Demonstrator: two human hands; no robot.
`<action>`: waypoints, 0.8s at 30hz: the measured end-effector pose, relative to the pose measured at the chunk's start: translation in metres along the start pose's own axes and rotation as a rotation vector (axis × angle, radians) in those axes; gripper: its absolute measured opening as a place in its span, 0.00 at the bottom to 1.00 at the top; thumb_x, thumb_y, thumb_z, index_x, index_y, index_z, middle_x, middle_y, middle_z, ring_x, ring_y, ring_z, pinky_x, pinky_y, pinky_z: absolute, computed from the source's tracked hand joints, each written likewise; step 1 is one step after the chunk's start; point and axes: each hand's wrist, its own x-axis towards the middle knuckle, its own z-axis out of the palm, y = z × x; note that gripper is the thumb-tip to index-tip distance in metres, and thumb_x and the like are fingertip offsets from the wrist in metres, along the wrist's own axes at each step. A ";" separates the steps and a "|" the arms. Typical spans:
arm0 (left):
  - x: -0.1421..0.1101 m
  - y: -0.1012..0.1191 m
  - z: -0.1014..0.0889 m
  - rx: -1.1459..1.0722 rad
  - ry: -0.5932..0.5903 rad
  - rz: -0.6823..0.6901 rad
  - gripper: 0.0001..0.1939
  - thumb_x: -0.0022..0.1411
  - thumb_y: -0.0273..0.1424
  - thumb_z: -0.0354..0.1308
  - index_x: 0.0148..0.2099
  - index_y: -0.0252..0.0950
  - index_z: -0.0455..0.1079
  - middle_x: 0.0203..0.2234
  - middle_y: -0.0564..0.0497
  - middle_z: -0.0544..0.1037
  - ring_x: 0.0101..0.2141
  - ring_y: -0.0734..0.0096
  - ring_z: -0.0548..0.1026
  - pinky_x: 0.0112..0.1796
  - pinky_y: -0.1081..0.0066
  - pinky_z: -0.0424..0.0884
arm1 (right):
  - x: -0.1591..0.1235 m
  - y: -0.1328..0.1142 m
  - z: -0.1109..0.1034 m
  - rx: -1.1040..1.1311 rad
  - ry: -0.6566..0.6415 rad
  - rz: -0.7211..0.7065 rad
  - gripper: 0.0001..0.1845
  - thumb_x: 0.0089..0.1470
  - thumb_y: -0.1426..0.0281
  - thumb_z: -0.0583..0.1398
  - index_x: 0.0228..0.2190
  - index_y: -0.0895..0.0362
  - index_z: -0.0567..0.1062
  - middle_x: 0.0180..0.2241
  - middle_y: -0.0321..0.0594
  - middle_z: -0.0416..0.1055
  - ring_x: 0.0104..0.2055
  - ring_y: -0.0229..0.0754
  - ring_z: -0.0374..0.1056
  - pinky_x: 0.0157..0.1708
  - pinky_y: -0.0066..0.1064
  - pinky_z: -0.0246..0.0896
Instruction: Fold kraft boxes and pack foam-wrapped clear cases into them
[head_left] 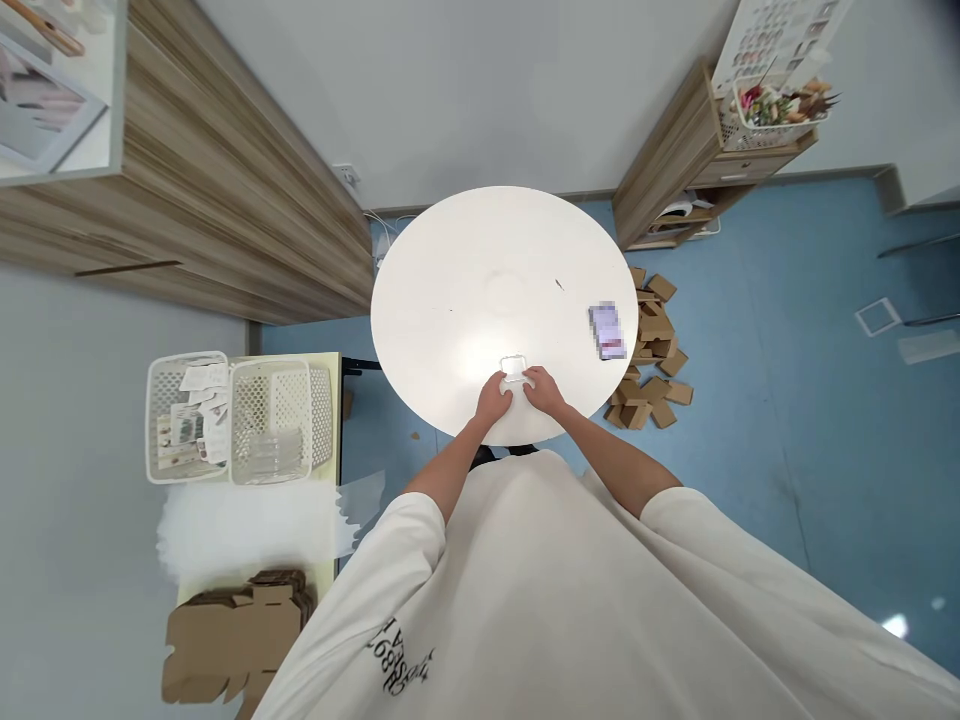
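Observation:
Near the close edge of a round white table, a small clear rectangular plastic case with rounded corners is held between my two hands. My left hand grips its left corner with thumb and fingers closed. At the right corner, my right hand pinches it in the same way. The case looks see-through; I cannot make out anything inside it. The fingertips partly hide its near side.
The round white table bears a blurred purple item on its right. Small brown cardboard boxes lie heaped on the floor beyond. On the left, white baskets, translucent sheets and flattened cardboard crowd a side table.

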 end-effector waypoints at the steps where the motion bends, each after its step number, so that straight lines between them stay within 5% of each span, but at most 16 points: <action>1: 0.000 -0.001 0.001 0.011 -0.005 0.012 0.27 0.60 0.25 0.56 0.62 0.38 0.66 0.63 0.43 0.69 0.63 0.55 0.66 0.63 0.54 0.62 | 0.000 0.001 0.000 -0.001 -0.009 0.004 0.22 0.61 0.73 0.54 0.55 0.57 0.74 0.60 0.49 0.65 0.60 0.47 0.64 0.61 0.40 0.60; 11: -0.001 -0.003 0.002 -0.006 -0.003 0.031 0.27 0.61 0.23 0.55 0.62 0.38 0.64 0.60 0.41 0.68 0.60 0.56 0.68 0.60 0.55 0.66 | -0.007 -0.006 -0.003 0.033 -0.024 0.050 0.23 0.61 0.75 0.53 0.56 0.55 0.71 0.57 0.46 0.68 0.56 0.44 0.67 0.57 0.37 0.63; 24: 0.010 0.009 -0.009 -0.089 0.191 -0.070 0.16 0.68 0.31 0.55 0.57 0.39 0.70 0.51 0.42 0.72 0.46 0.63 0.76 0.52 0.60 0.72 | 0.001 -0.031 -0.020 -0.056 -0.011 -0.014 0.16 0.68 0.67 0.52 0.51 0.54 0.75 0.46 0.44 0.73 0.47 0.42 0.70 0.48 0.32 0.63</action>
